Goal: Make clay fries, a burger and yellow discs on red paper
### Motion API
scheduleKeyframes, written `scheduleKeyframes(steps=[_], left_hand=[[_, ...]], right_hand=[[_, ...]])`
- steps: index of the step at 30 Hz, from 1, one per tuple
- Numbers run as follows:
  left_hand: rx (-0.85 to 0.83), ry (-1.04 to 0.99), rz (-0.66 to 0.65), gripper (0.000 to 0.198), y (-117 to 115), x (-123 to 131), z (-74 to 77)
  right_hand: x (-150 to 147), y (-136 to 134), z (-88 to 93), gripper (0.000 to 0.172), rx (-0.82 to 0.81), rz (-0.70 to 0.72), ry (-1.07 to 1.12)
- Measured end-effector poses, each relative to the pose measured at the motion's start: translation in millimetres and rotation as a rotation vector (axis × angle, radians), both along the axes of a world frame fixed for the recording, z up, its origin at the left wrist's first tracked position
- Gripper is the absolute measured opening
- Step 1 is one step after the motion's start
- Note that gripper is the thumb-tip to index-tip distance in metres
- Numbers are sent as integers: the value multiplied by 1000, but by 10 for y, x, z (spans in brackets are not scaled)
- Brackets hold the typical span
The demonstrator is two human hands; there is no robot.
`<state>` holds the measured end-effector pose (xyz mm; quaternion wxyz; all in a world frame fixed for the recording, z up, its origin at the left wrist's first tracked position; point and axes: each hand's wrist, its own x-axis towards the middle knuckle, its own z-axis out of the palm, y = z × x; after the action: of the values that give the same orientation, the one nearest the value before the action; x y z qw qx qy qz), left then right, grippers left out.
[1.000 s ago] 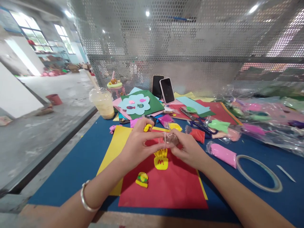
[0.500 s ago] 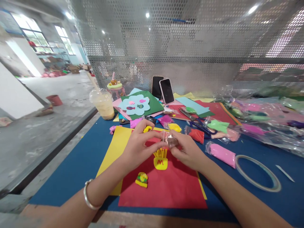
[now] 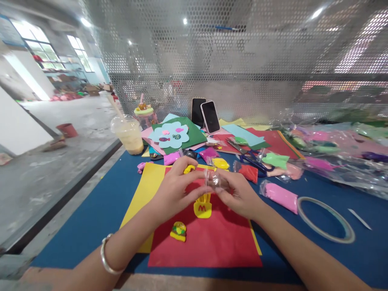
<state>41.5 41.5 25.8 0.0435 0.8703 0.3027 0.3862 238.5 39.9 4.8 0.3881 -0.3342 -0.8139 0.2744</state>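
Center frame, the left hand (image 3: 172, 194) pinches the clear end (image 3: 207, 180) of a brown packet (image 3: 217, 182), the right hand (image 3: 241, 193) its body — even tension should help.

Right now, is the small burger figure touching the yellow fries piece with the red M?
Apart. The head view shows red paper between the burger figure and the yellow fries piece; the burger lies lower and to the left.

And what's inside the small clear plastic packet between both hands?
The packet shows something brownish inside; the right hand covers part of it, so contents there can't be seen.
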Motion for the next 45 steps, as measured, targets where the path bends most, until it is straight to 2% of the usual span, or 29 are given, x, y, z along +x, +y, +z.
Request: scheduleKeyframes(steps=[2,5,9,14,18,20,22,26,30,33,35,38,40,42,45], left_hand=[[-3,21,8,14,7,1,13],[78,42,-4,12,13,-7,20],[110,30,-70,8,-9,-1,7],[-38,-205,-17,13,-11,8,27],[-61,-512,121,21,87,-76,72],[-93,-631,122,20,125,-102,77],[-233,-695,56,18,130,-88,66],[-665,-847,-66,15,88,16,43],[-972,-1073,-125,7,86,74,45],[-1090,-1182,-166,15,96,81,37],[-1136,-1179,-201,17,85,87,29],[-1170,-1160,-240,17,40,110,20],[-1176,-1148,-250,18,6,134,9],[-1181,-1101,-260,18,-17,158,-18],[-1126,-967,-341,29,-21,180,-92]], right_hand=[[-1,4,-15,7,-16,-9,-2],[-10,13,-33,12,-9,-25,-18],[-26,9,-15,17,9,10,3],[-35,-30,31,17,-53,36,46],[-2,5,-7,18,-22,-27,11],[24,40,-39,18,5,-64,-2],[45,68,-60,20,17,-89,-13],[66,112,-61,21,1,-168,-54],[106,229,-144,23,3,-414,-169],[144,344,-296,25,121,-577,-357],[150,384,-372,38,189,-664,-425],[112,350,-353,52,228,-788,-355],[58,269,-262,46,263,-762,-204],[-10,164,-159,32,256,-607,-31],[-120,22,-70,14,82,-379,94]])
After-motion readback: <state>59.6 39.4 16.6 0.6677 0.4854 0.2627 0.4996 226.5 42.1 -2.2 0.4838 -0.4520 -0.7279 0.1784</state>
